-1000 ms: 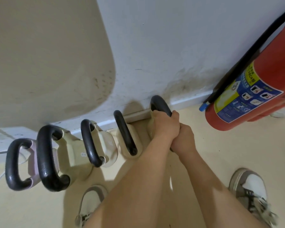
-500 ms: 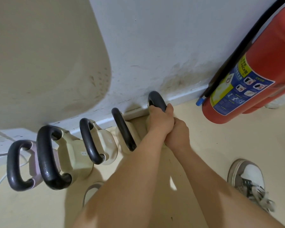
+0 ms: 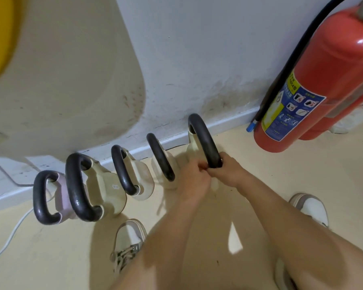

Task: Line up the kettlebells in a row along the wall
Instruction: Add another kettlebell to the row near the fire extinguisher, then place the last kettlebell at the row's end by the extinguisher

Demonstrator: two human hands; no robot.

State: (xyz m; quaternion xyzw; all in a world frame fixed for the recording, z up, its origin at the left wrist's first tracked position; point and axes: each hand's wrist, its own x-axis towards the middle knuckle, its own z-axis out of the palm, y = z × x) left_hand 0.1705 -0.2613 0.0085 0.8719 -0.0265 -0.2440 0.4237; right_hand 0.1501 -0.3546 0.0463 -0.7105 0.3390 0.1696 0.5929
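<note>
Mostly the white wall (image 3: 208, 49) fills the upper view, its lower part stained and scuffed above the baseboard. At ten o'clock a big beige rounded object (image 3: 67, 80) is cut off by the top and left edges, with a blurred yellow patch at the far corner; what it is cannot be told. At two o'clock stands a red fire extinguisher (image 3: 331, 80), its top cropped by the frame and its black hose (image 3: 289, 57) running down to a blue tip near the floor. Its label print is too small to read.

Along the baseboard, from nine o'clock toward the centre, five kettlebells sit in a row on the cream floor (image 3: 50, 258): a small pinkish kettlebell (image 3: 60, 195), a large cream kettlebell (image 3: 105, 191) just beside it, a third kettlebell (image 3: 138, 176), a fourth kettlebell (image 3: 162, 164), and the rightmost kettlebell (image 3: 194, 143) at about twelve o'clock from the hands. Its body is largely hidden behind both hands.

The right hand (image 3: 226, 172) is curled closed round the near end of that bell's black handle (image 3: 203, 139). The left hand (image 3: 194, 178) presses against it, fingers bent inward; whether it actually grips the handle cannot be told.

Two pale sneakers are partly visible, the left shoe (image 3: 128, 237) at six o'clock half covered by the forearm, the right shoe (image 3: 310, 208) at four o'clock. A white cable (image 3: 8, 237) trails off at eight o'clock.
</note>
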